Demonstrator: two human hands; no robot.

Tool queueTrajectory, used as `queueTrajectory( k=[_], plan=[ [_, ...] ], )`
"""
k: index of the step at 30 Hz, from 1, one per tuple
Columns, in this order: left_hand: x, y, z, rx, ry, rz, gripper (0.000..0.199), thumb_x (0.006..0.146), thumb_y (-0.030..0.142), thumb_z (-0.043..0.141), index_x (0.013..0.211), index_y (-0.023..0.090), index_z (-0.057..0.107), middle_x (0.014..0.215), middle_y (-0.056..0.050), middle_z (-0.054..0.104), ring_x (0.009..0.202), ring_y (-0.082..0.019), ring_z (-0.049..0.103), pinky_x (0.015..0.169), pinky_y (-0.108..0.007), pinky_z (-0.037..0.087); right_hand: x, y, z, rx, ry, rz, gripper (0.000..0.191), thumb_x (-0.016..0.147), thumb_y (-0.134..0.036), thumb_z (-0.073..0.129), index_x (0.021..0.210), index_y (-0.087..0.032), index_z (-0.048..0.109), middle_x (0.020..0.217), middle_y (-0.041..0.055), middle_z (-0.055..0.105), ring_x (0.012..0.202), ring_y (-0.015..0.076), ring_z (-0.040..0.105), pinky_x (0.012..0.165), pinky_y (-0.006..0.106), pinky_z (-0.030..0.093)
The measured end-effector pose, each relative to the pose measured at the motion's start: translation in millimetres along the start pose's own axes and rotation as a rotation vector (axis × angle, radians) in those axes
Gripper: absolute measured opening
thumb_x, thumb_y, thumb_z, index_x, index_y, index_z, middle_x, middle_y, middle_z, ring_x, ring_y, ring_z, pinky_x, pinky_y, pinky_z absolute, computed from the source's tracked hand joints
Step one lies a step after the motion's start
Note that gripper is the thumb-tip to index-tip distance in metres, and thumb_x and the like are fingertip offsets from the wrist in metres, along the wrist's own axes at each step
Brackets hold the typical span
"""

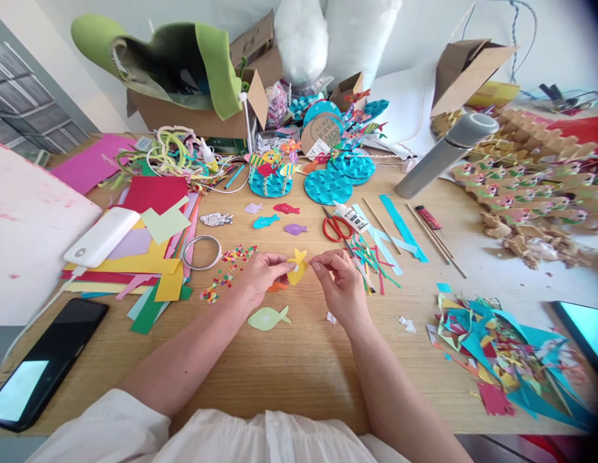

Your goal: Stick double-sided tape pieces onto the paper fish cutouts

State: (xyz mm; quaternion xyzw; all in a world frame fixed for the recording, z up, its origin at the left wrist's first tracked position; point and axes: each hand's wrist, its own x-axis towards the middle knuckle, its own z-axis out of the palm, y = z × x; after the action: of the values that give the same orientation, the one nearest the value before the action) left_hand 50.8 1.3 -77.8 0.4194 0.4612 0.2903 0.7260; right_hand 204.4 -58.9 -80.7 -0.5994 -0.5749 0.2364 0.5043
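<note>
My left hand (267, 278) pinches a yellow paper fish (297, 272) by its edge, tail pointing up. A small pale spot shows on the fish's body. Just to the right, my right hand (341, 283) is closed in a pinch; whatever its fingertips hold is too small to make out. On the table below lies a light green paper fish (266, 318) with a pale patch on it. Partly hidden behind my left hand is an orange paper piece (278, 287). Beyond my hands lie a blue paper fish (265, 222), a red one (286, 208) and purple ones (296, 229).
Red-handled scissors (336, 226), a glue bottle (352, 217) and paper strips (376, 260) lie right of centre. Coloured paper (159, 257), a tape roll (201, 252) and confetti dots (226, 273) are on the left. Paper scraps (506, 360) and a grey flask (446, 154) are on the right.
</note>
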Motion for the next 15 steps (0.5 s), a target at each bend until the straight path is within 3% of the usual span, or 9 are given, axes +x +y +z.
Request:
queueTrajectory(
  k=[9,15],
  plan=[
    [-1,2,3.8,-0.176,0.044,0.017,0.036,0.047,0.026,0.089,0.069,0.011,0.064,0.068,-0.001,0.068,0.056,-0.011,0.063,0.061,-0.026,0.055,-8,-6,9,-0.177,-0.035,-0.104,0.015,0.092,-0.018,0.049,0.083,-0.021,0.060,0.077,0.0040,0.056,0.077,0.0192,0.052,0.070,0.034,0.042],
    [-2,1,6.2,-0.204,0.018,0.026,0.044,0.049,0.019,0.087,0.085,0.010,0.064,0.071,-0.002,0.070,0.061,-0.013,0.065,0.063,-0.027,0.057,-9,-3,11,-0.217,-0.034,-0.121,0.014,0.091,-0.017,0.049,0.083,-0.020,0.059,0.077,0.0038,0.056,0.076,0.0193,0.051,0.069,0.034,0.041]
  ],
)
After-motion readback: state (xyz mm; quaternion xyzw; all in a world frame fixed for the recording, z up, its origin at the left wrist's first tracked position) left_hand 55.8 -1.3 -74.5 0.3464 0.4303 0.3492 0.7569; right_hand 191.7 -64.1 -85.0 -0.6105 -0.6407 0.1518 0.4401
